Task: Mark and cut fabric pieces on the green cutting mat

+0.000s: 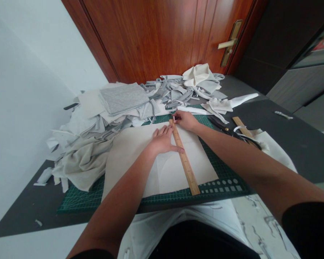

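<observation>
A wooden ruler (187, 168) lies lengthwise over a cream cloth piece (148, 162) spread on a green cutting mat (83, 199). My left hand (163, 141) is flat with fingers spread, its fingertips and thumb pressing on the ruler and the cloth. At the ruler's far end, my right hand (185, 120) pinches a small white stick (174, 117), too small to identify. Its tip is close to the ruler's edge. Faint crease lines run across the cloth. My left forearm covers part of the cloth.
Folded grey fabric (124, 98) tops a heap at the left; grey and white scraps (175, 90) pile against the wooden door (151, 36). Black-handled scissors (218, 124), a second wooden strip (241, 126) and white cloth (272, 144) lie on the dark table (302, 144) near my right forearm.
</observation>
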{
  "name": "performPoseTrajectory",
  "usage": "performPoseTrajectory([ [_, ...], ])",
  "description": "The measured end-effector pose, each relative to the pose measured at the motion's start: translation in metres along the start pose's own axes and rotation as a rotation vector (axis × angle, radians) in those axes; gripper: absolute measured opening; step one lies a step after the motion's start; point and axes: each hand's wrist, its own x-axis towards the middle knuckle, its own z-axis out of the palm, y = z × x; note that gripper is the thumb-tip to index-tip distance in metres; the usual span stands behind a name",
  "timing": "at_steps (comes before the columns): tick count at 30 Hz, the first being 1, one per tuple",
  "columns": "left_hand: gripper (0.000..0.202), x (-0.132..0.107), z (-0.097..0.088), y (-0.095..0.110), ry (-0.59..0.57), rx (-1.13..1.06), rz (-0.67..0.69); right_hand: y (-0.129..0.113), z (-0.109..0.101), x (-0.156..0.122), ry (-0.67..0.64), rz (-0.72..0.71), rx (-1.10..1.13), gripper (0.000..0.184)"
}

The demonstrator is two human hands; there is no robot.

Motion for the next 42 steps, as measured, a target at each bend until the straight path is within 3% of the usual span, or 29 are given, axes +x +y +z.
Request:
performPoseTrajectory([
  [17, 0.13, 0.0, -0.001, 0.0, -0.002, 0.012, 0.01, -0.006, -0.003, -0.017, 0.011, -0.051, -0.103, 0.035],
  [34, 0.129, 0.004, 0.002, -0.002, -0.001, 0.021, -0.014, -0.03, -0.02, -0.076, -0.09, -0.058, -0.058, 0.027],
  [42, 0.126, 0.004, 0.002, -0.001, 0.006, 0.015, -0.005, -0.036, -0.027, -0.114, -0.132, -0.071, -0.021, 0.036],
])
